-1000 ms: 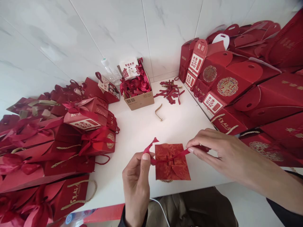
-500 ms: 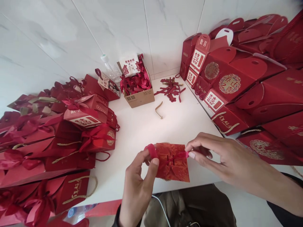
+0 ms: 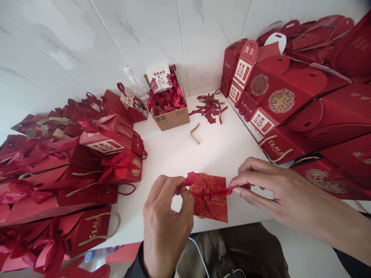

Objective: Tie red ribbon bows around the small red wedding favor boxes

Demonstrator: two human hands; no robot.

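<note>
A small red-orange patterned gift box [image 3: 213, 208] with folded flaps sits near the table's front edge, between my hands. A red ribbon [image 3: 216, 191] runs through the slots in its top and stretches out to both sides. My left hand [image 3: 169, 212] pinches the ribbon's left end between thumb and fingers, at the box's upper left corner. On the other side, my right hand [image 3: 266, 189] pinches the ribbon's right end, with a short tail sticking out past the fingertips. Gold cord shows at the box's back edge.
Stacked red gift boxes [image 3: 307, 92] line the table's right. Ribbon-tied boxes [image 3: 95, 193] fill the left. At the back stand a cardboard box [image 3: 171, 118] of red ribbon, a clear bottle [image 3: 135, 83], a pile of dark red pieces [image 3: 210, 108] and a gold strip [image 3: 194, 133].
My left hand has turned over and moved slightly left, drawing the ribbon straighter. The right hand has slid along the ribbon, leaving a tail beyond its fingers. The gift box has shifted a little left.
</note>
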